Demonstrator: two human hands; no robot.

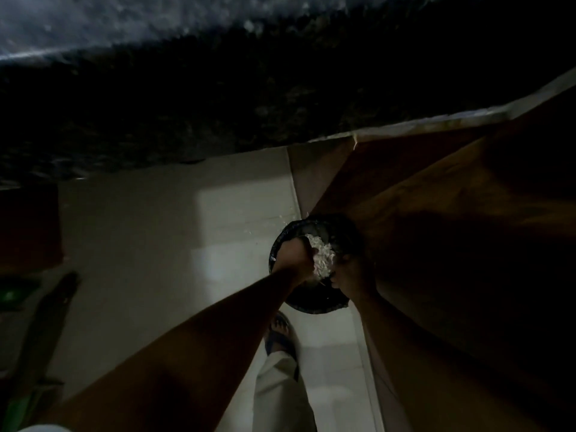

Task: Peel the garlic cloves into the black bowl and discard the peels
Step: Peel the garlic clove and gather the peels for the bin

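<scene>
The task looks to be in its last part: both hands are over a round dark container (pixel 314 266) held low above the pale tiled floor (pixel 140 244), just right of centre in the frame, and a heap of white, papery garlic peels (pixel 322 255) sits between the hands, which suggests the peeling is done and the discarding is what is in hand. Whether this container is the black bowl or a small bin I cannot tell, and no peeled cloves can be made out anywhere in the dim light. The left hand (pixel 294 255) has its fingers curled down into the heap, seemingly gripping or scooping a clump of peel. The right hand (pixel 350 271) is in deep shadow at the right rim; its fingers appear wrapped over the edge to hold the container, though this is hard to confirm. The peels read as light, flaky and dry, likely to drift or cling to fingers; a few pale flecks lie on the floor just up-left of the rim. The container is smooth and dark with a thin rim. Brown wooden panelling (pixel 452 213) fills the right, a speckled dark stone surface (pixel 218 104) crosses the top, and a sandalled foot (pixel 282 333) shows below the container
</scene>
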